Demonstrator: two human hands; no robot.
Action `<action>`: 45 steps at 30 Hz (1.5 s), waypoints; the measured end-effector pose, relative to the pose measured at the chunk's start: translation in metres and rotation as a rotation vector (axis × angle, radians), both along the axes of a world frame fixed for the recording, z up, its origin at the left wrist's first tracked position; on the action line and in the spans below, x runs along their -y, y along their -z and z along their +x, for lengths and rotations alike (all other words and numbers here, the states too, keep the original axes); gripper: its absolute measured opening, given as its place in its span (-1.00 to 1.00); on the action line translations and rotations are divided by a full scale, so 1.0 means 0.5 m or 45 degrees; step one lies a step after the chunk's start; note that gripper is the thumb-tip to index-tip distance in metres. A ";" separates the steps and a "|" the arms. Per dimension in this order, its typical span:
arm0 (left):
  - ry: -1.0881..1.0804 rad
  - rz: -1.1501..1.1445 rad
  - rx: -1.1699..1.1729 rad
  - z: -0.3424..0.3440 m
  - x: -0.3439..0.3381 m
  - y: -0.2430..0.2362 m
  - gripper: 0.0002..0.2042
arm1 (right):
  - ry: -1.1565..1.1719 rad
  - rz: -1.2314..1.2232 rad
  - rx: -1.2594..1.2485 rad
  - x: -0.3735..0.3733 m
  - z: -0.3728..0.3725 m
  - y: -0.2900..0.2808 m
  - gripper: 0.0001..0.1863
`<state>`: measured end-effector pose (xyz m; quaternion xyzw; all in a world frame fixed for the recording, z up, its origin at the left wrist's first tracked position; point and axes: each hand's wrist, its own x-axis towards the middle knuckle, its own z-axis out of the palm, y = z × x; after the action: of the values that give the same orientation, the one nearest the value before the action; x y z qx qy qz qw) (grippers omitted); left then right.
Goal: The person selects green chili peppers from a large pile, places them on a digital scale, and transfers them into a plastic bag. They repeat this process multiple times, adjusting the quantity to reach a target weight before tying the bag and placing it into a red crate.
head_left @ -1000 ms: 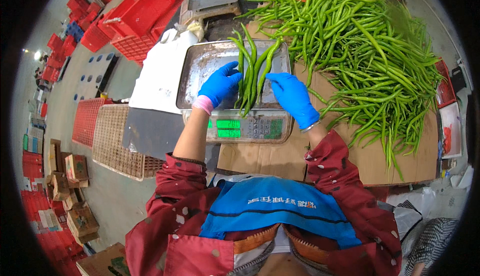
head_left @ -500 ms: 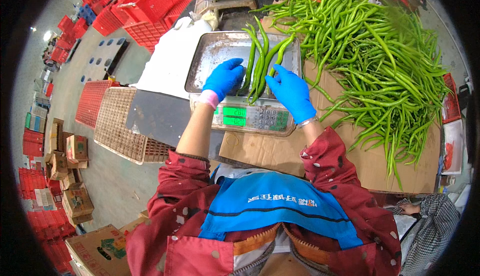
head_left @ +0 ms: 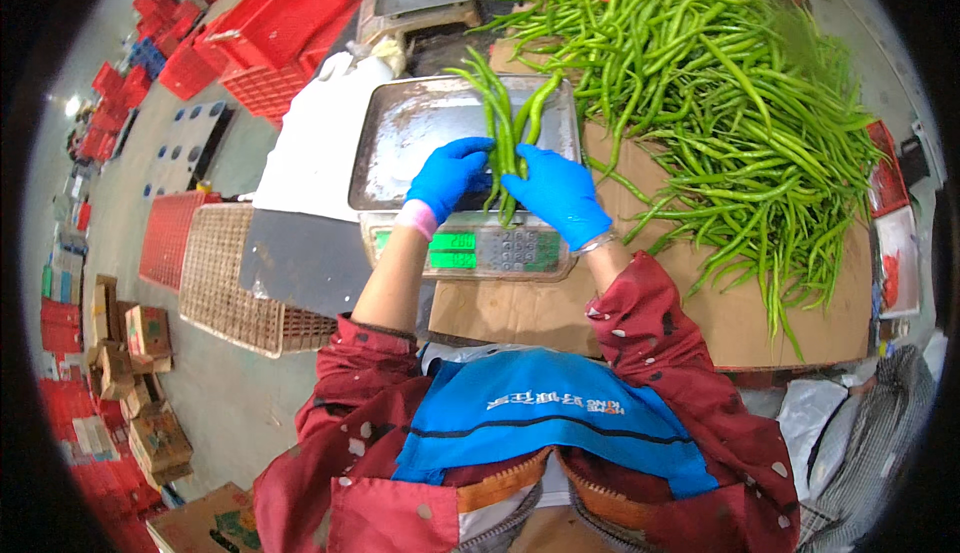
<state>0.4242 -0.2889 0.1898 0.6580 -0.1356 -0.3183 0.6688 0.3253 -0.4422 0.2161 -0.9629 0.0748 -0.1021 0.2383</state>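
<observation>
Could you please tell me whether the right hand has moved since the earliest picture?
Yes, the right hand has moved left, further in over the weighing tray.

Bright, soft light, glaring lamp (head_left: 72, 105) far left, curved fisheye edges, black corners, blurry smudge (head_left: 795, 41) upper right

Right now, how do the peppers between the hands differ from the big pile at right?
The small bunch has just a few peppers; the pile has very many. The bunch is roughly aligned over the scale; the pile sprawls every which way over cardboard. Both are long and green.
</observation>
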 end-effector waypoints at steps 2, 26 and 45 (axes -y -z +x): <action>-0.087 -0.053 -0.114 -0.002 0.005 -0.007 -0.68 | -0.001 -0.015 -0.010 -0.002 0.004 -0.003 -0.57; -0.155 0.203 0.450 -0.053 -0.019 -0.033 -0.65 | 0.799 -0.750 0.929 0.365 -0.138 -0.122 -0.35; 0.442 0.148 1.227 -0.239 0.091 -0.237 -0.49 | -0.095 0.203 0.747 0.183 -0.366 -0.285 -0.68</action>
<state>0.3048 -0.3346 0.3083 0.7339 -0.5177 -0.0922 0.4300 0.1423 -0.5338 0.3587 -0.8727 -0.0247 -0.3608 0.3280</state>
